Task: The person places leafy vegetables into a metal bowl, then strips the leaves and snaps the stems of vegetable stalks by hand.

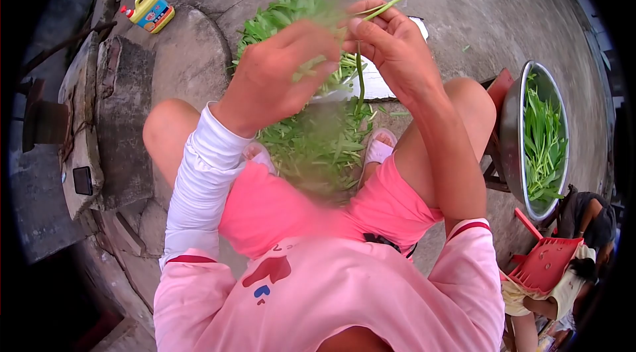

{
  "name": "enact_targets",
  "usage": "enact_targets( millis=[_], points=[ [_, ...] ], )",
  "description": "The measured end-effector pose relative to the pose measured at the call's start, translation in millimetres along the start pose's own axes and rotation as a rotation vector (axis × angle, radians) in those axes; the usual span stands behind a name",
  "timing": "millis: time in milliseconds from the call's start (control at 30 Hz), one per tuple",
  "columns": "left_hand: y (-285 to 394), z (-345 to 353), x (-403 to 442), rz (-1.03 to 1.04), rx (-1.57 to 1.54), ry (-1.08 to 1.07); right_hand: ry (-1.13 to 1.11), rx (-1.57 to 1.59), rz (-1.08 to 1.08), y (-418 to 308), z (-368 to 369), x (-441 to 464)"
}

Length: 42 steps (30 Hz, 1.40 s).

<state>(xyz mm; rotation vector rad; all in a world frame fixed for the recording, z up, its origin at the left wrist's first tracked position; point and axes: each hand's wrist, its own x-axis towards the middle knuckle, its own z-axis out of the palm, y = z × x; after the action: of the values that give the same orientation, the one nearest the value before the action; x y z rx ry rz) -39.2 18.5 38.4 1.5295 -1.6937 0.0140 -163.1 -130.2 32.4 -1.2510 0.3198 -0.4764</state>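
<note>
"Left hand first: how does it look?"

"Fingers bent and blurred, in front of the leafy heap. I can't tell whether they're clamped on anything."

"And the right hand?"

"Thumb and fingers together, pinching a green stem that pokes out past them."

"Now what's around, from the left?"

"A dark phone on a stone slab, then a yellow bottle with a red top, on the concrete. That heap comes next, with loose leaves on the ground between the feet."

"Farther right?"

"A metal basin holding more greens, and near it a red chair with a person beside it."
</note>
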Motion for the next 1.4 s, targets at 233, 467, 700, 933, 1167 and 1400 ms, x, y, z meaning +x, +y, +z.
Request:
enact_targets(
  millis=[233,467,700,933,1167,1400],
  points=[
    [7.0,12.5,-4.7,-0.042,0.141,0.051,0.077,0.098,0.018,-0.7,-3.2,2.8],
    [-4.2,34.4,-6.2,0.094,0.261,0.116,0.006,0.033,0.079,6.3,3.4,2.3],
    [-1.1,18.6,3.0,-0.535,-0.616,0.175,-0.017,-0.080,0.185,4.6,5.3,1.4],
    [-22.0,11.8,-3.3,-0.769,-0.475,0.206,-0.101,-0.170,0.214,1.3,5.9,-3.0],
    [-39.7,-7.1,-4.0,-0.684,-0.451,0.383,-0.128,-0.178,0.227,1.2,6.1,-2.8],
    [-31.1,-25.7,1.1,-0.704,-0.769,0.545,-0.116,-0.228,0.101,0.9,1.4,-2.6]
  ],
)
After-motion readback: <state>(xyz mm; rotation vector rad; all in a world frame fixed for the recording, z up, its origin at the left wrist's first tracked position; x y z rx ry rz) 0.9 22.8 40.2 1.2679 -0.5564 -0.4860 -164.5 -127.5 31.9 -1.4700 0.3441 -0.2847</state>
